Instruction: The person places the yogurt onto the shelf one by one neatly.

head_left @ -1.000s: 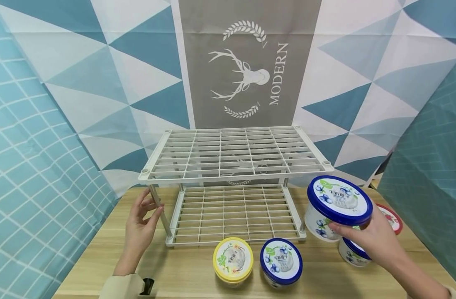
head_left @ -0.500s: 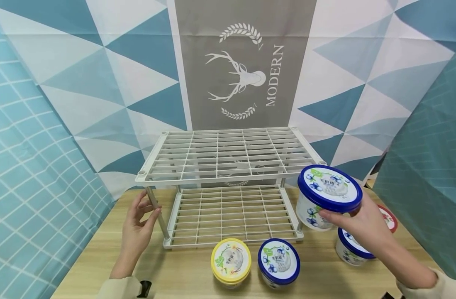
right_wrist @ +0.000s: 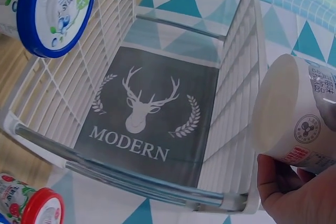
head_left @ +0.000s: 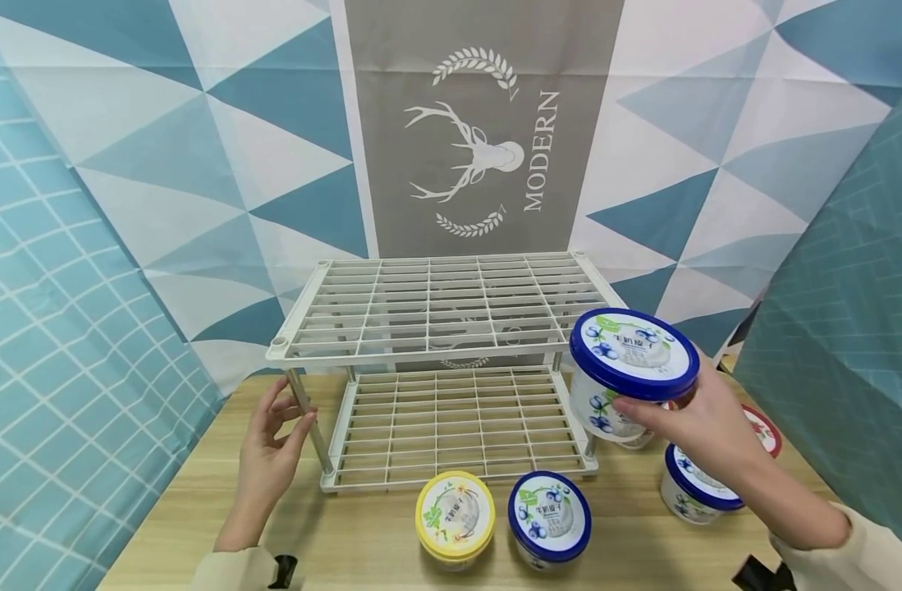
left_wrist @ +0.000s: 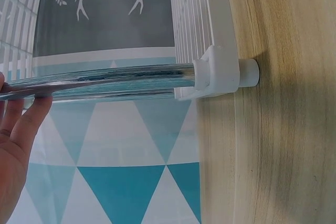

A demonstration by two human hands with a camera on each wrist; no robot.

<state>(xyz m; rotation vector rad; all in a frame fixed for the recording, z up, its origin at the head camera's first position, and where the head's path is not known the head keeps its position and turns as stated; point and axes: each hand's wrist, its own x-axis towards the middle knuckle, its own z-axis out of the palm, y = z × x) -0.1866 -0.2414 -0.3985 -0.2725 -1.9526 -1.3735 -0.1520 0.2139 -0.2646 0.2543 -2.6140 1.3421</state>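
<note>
Shelf post [left_wrist: 121,78] glossy metal; held tub lid [head_left: 635,355] smooth plastic (tabletop [head_left: 362,542] wood-grained).

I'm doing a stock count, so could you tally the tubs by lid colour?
Blue lids: 3 (held tub in the right hand, front tub, lower-right tub)
Red lids: 2 (far-right tub; rackside tub, mostly hidden behind the held tub in the head view)
Yellow lids: 1 (yellow-lidded tub)
Total: 6 tubs
</note>
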